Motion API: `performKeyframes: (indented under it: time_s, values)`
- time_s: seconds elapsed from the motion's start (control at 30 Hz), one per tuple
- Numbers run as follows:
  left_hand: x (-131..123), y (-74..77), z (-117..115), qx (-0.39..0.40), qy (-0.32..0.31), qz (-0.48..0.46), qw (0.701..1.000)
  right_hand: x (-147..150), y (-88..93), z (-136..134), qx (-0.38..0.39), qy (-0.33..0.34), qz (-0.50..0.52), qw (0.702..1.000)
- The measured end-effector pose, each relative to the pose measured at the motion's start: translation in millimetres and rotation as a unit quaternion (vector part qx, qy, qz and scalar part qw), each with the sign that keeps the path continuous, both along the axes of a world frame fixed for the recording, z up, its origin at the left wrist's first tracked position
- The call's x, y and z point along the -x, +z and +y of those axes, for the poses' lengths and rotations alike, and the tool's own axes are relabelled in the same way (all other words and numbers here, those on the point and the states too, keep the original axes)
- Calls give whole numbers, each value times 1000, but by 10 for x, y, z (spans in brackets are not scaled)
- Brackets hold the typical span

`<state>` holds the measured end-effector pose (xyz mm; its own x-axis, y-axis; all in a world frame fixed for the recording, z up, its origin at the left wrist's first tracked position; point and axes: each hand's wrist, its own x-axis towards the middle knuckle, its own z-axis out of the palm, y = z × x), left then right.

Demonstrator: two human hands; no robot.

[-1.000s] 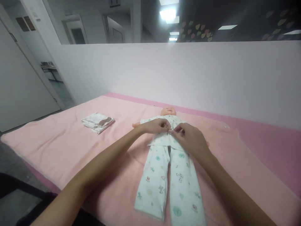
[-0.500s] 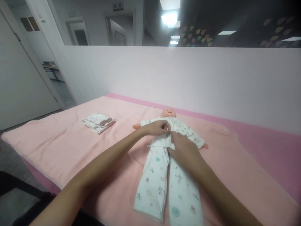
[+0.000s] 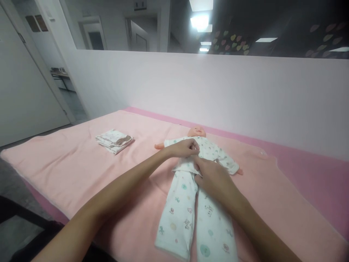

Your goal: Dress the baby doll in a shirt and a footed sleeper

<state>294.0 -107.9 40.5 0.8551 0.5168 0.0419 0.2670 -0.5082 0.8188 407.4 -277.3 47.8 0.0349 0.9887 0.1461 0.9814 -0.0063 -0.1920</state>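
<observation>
Basically one view to go on, the head cam: a pinkish plastic baby doll (image 3: 196, 131) lies face up in the mid of a pale-pink fleecy sheet (image 3: 65, 174), head toward the smooth white wall (image 3: 234, 94). Dressing looks well along, IMO. Done, AFAICT: a white, long-sleeved cloth top w/ small coloured prints (image 3: 209, 147) is on the body, both arms through the sleeves, a little plastic hand poking out of each cuff. White cloth trousers w/ green dots & small animal prints (image 3: 176, 214) run down from under the top's hem, legs side by side; no feet visible, & one leg runs off the bottom edge, so can't say how far the doll's legs reach inside.

Left to do, prob.: the top's front. Both bare hands are there, & the lower closure is partly hidden, so fastened or not = can't tell. L hand (image 3: 185, 147) sits over the mid-front, thumb & fingers curled w/ tips drawn together, apparently pinching the top's front edge. R hand (image 3: 215, 178) lies lower, across the hem & upper trousers, fingers bent, thumb tip apart from the fingertips; can't tell if cloth is caught btwn them.

Off to the L, well apart from the doll, a neatly folded off-white cloth w/ brownish edging (image 3: 114, 141) lies on the sheet, touched by neither hand.
</observation>
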Motion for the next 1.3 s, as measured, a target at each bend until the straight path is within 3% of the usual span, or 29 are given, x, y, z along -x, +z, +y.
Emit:
performKeyframes:
  time_s: [0.2,0.3,0.37,0.57,0.83,1.13,1.3]
  values:
    - [-122,-50,70,-19,129,-27,991,-515,179,160,2,29,158,987]
    - [-209,-21,122,-19,121,-15,992,-802,227,441,-58,-41,171,983]
    - [-251,-20,150,-23,119,-9,993,-901,154,615,-87,-66,150,983]
    - [-289,-93,241,2,122,-7,992,-846,-135,718,-122,-69,174,975]
    - [-200,41,235,56,129,21,990,-837,-92,686,-141,-51,254,956]
    - [-159,190,134,77,160,63,982,-857,-263,751,-183,-59,306,933]
    - [-118,243,85,96,159,45,981,-875,-342,757,-183,-49,382,904]
